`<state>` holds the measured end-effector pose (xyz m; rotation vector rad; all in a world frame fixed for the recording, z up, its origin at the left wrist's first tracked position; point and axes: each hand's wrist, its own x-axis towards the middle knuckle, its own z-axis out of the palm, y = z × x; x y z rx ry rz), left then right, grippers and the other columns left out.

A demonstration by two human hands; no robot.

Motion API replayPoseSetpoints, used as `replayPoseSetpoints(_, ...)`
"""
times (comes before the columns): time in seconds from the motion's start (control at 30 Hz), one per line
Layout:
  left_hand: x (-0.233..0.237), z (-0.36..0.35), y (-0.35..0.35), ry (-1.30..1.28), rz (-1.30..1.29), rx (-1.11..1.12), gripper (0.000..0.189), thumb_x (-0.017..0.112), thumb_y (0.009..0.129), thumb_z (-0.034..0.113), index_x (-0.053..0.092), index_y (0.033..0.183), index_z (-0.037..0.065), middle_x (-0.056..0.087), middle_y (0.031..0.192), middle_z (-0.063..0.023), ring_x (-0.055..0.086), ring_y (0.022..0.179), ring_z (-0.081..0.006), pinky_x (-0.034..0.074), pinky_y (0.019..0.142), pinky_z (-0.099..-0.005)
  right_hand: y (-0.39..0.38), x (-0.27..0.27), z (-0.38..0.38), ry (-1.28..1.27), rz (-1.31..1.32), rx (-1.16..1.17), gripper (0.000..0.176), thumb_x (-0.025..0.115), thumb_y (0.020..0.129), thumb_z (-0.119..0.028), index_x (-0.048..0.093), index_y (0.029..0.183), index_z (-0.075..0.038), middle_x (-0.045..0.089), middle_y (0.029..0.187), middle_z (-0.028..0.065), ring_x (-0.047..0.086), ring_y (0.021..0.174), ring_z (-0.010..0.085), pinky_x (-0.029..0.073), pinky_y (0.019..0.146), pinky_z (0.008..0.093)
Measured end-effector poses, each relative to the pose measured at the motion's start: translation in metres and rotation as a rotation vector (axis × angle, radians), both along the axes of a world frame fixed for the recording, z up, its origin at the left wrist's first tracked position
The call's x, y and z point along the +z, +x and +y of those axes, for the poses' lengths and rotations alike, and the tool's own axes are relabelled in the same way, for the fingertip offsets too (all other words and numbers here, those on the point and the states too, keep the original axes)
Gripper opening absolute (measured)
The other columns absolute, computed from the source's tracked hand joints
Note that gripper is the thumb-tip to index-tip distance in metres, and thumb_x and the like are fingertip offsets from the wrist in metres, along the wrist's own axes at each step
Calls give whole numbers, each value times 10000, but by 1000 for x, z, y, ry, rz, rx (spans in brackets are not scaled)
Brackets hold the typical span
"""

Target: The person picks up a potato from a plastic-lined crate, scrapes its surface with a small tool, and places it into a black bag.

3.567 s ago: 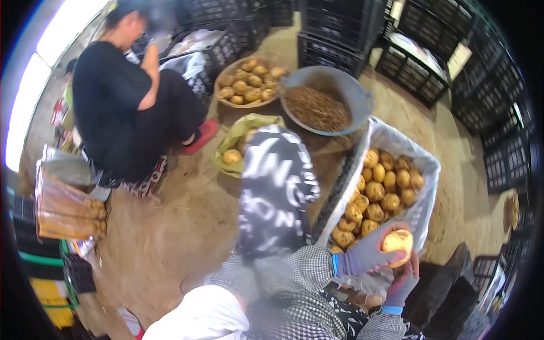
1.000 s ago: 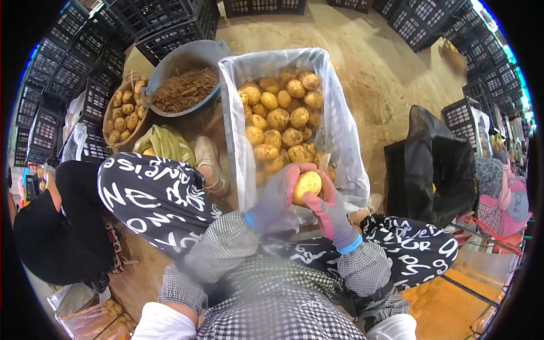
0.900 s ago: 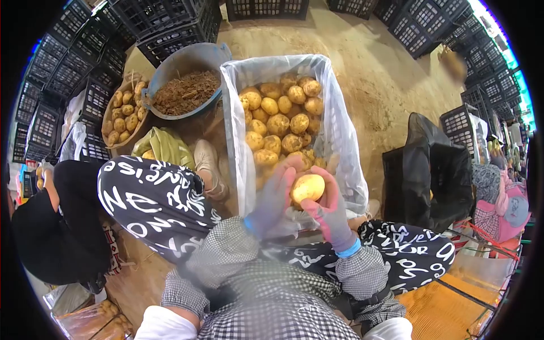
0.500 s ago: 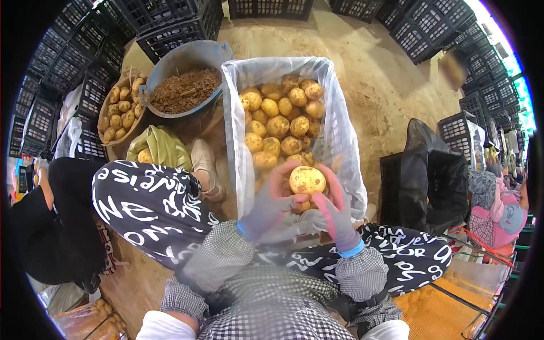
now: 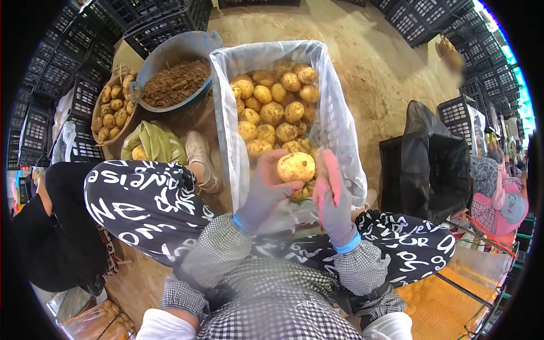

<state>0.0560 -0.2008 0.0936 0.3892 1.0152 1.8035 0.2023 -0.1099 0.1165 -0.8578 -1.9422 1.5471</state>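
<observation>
My left hand (image 5: 264, 188), in a grey and pink glove, is closed around a yellow potato (image 5: 296, 168) with brown specks of soil. My right hand (image 5: 334, 198), gloved the same way, stands just right of that potato with its fingers stretched out and nothing in it. Both hands are above the near half of a crate lined with thin white plastic (image 5: 347, 127). Inside the crate lie several loose potatoes (image 5: 272, 113), many with soil on them. The hands hide part of the near end.
Left of the crate are a blue tub (image 5: 150, 73) of brown debris, a basket of potatoes (image 5: 116, 107) and a green sack (image 5: 161, 141). A black-lined crate (image 5: 422, 170) stands right. Stacked black crates (image 5: 164, 28) rise behind. A person in black (image 5: 56, 238) sits at left.
My right hand has come off the potato and straightened its fingers. The left hand keeps the potato, now slightly left and turned. The whole view has shifted a little.
</observation>
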Motion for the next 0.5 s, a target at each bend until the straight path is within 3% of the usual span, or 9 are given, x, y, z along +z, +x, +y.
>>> replayPoseSetpoints(0.13,-3,-1,2,-17,56,-10,672,757,773,-60,385,1324,37,561,1228,-114,615,1107,-204,557,910,-319,-10,4,-15,274,-59,120,487,450,989,-50,402,1472,-15,590,840,36,508,689,76,429,619,223)
replayPoseSetpoints(0.2,-8,-2,1,-12,35,-11,680,756,770,-60,380,1328,36,555,1230,-108,612,1106,-201,558,905,-311,-12,15,-19,377,-183,151,432,494,976,-60,479,1401,14,688,1057,140,644,880,174,503,816,292)
replayPoseSetpoints(0.3,-7,-1,4,-55,85,-36,660,757,764,-57,406,1314,37,528,1266,-102,582,1143,-196,557,897,-296,-12,24,-10,120,-117,-56,421,528,962,-60,518,1380,-11,696,1083,153,657,934,188,490,850,288)
replayPoseSetpoints(0.4,-1,-1,4,-66,235,-32,656,766,713,-101,469,1283,31,487,1261,-71,496,1223,-200,487,1004,-323,-11,8,-1,253,-51,12,404,536,958,-60,549,1360,-34,693,1065,151,638,904,148,489,807,274)
replayPoseSetpoints(0.5,-13,-3,4,-202,558,-9,633,786,699,-67,504,1260,18,506,1262,-86,500,1223,-199,452,1030,-319,-9,20,-5,306,-158,43,394,542,959,-58,562,1352,-37,694,1073,136,634,920,145,488,820,264)
